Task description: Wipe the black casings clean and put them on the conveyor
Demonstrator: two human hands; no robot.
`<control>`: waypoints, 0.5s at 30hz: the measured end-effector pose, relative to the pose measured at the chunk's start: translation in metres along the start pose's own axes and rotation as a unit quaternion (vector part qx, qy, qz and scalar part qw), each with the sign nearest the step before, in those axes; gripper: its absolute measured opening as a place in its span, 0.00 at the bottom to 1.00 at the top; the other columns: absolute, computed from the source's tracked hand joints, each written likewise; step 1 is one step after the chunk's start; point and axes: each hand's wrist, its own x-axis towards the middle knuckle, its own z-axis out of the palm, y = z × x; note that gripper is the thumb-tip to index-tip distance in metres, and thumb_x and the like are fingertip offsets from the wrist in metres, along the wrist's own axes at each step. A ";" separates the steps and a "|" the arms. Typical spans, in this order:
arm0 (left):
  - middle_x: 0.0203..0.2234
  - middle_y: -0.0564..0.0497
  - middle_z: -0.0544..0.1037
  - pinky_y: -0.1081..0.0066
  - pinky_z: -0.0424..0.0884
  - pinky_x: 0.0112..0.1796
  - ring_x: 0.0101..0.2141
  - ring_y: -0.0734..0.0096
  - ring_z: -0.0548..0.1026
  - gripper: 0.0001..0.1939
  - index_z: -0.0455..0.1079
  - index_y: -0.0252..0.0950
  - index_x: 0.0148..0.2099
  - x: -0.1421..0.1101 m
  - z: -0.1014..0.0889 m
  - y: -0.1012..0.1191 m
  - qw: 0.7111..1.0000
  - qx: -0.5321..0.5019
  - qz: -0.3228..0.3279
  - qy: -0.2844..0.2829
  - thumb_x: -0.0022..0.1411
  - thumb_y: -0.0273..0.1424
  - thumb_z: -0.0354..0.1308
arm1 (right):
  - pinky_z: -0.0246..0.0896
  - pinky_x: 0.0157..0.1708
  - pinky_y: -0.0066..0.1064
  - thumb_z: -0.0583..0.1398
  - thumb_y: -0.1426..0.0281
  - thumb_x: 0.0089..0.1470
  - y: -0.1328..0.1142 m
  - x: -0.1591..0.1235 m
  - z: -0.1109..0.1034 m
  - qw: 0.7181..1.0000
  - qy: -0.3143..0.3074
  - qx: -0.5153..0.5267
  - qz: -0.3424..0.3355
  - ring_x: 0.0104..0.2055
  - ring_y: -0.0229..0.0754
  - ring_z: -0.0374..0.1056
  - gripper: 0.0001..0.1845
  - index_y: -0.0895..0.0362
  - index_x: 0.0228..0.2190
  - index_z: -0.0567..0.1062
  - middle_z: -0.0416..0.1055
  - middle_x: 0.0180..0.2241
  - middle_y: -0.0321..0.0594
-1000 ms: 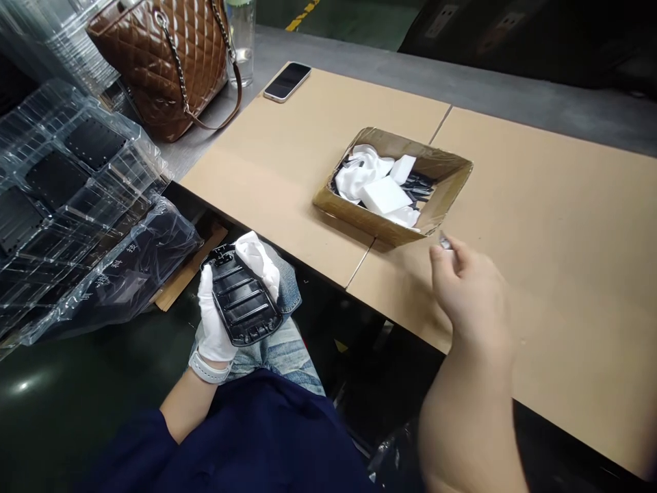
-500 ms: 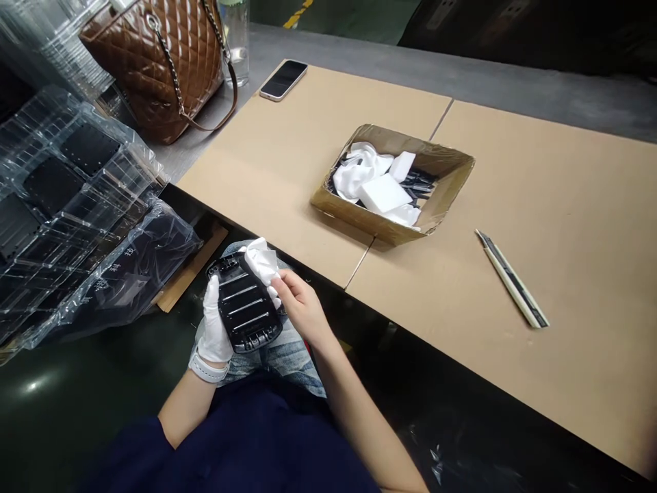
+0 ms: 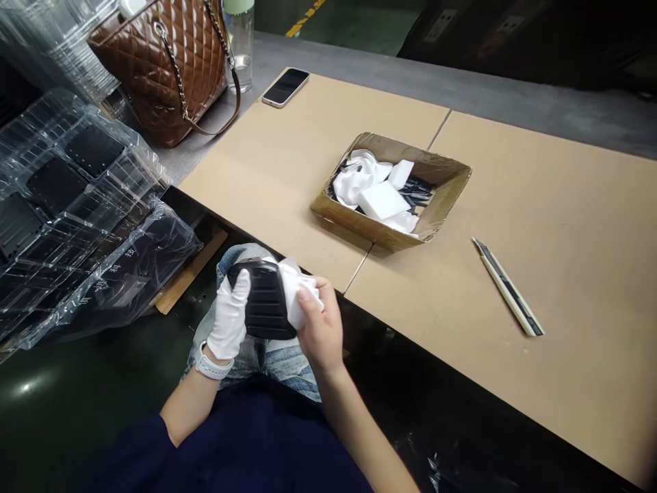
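My left hand [image 3: 229, 316], in a white glove, grips a black ribbed plastic part [image 3: 264, 308] above my lap, fingers wrapped over its left edge. Bare, my right hand [image 3: 321, 329] is closed on a white cloth [image 3: 296, 291] pressed against the part's right side. The part's ribbed face shows towards me. Both hands sit just below the front edge of the cardboard-covered table [image 3: 564, 226].
An open cardboard box [image 3: 393, 188] with white cloths and black pieces stands mid-table. A slim knife-like tool [image 3: 508, 287] lies to its right. A phone [image 3: 286, 87], a brown quilted bag [image 3: 164, 65] and a bottle [image 3: 239, 41] are at the back left. Clear plastic trays [image 3: 66, 198] with black parts are stacked at left.
My right hand left the tool on the table and came back to the cloth. The part has been turned in my left hand, and both hands shifted slightly right.
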 end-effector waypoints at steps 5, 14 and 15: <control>0.35 0.51 0.81 0.67 0.72 0.45 0.39 0.63 0.78 0.10 0.77 0.38 0.38 -0.001 0.000 0.004 0.994 0.102 0.032 -0.029 0.52 0.33 0.65 | 0.66 0.46 0.36 0.54 0.56 0.58 0.000 -0.002 0.008 0.997 -0.073 -0.015 0.008 0.44 0.43 0.71 0.20 0.54 0.47 0.69 0.73 0.43 0.43; 0.34 0.51 0.81 0.69 0.73 0.43 0.37 0.66 0.78 0.10 0.76 0.38 0.40 -0.004 -0.011 -0.001 0.973 0.215 0.074 -0.049 0.56 0.36 0.62 | 0.67 0.40 0.34 0.52 0.56 0.59 0.013 -0.007 -0.020 0.975 -0.093 -0.200 -0.033 0.40 0.43 0.73 0.20 0.56 0.40 0.75 0.76 0.37 0.42; 0.33 0.51 0.81 0.69 0.73 0.42 0.37 0.66 0.78 0.10 0.76 0.37 0.39 -0.004 -0.014 -0.001 0.962 0.253 0.082 -0.063 0.56 0.37 0.62 | 0.67 0.36 0.32 0.53 0.55 0.59 0.014 -0.004 -0.024 0.978 -0.050 -0.201 -0.031 0.36 0.42 0.72 0.20 0.56 0.37 0.75 0.76 0.34 0.41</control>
